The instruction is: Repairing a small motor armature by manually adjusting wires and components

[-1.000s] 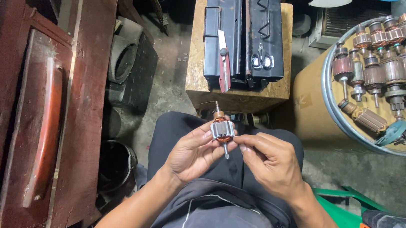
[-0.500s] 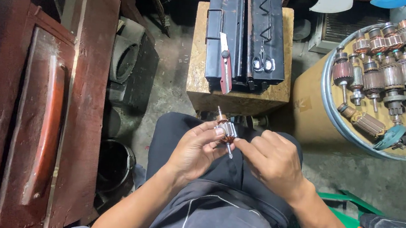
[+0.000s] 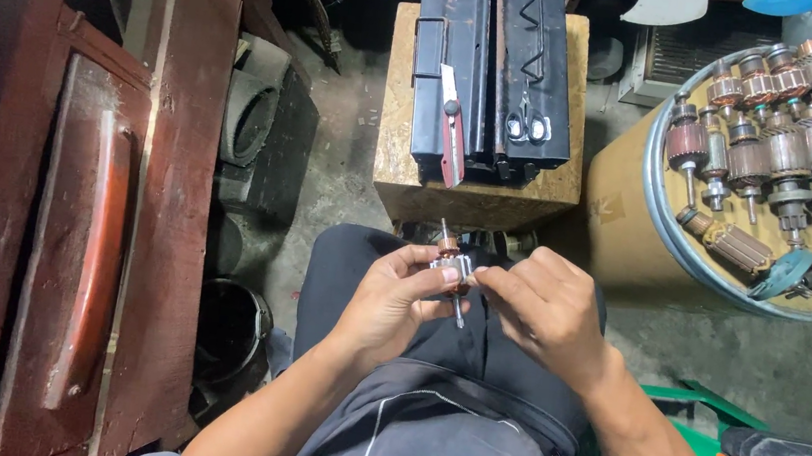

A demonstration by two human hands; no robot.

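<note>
- The left hand point(image 3: 394, 297) stays closed around a small motor rotor point(image 3: 449, 266), held over the person's lap in front of the wooden block point(image 3: 475, 190).
- The rotor sits much where it was a second ago, its thin shaft now leaning a little less, one end up toward the block, the other down toward the knees.
- The right hand point(image 3: 543, 308) has closed in: its fingertips point(image 3: 483, 276) now pinch at the rotor's side, where before they were just beside it.
- I judge this as fine work on the rotor's body, both hands steadying it.
- Many larger rotors point(image 3: 786, 147) lie untouched on the drum point(image 3: 630, 196) well to the right.
</note>
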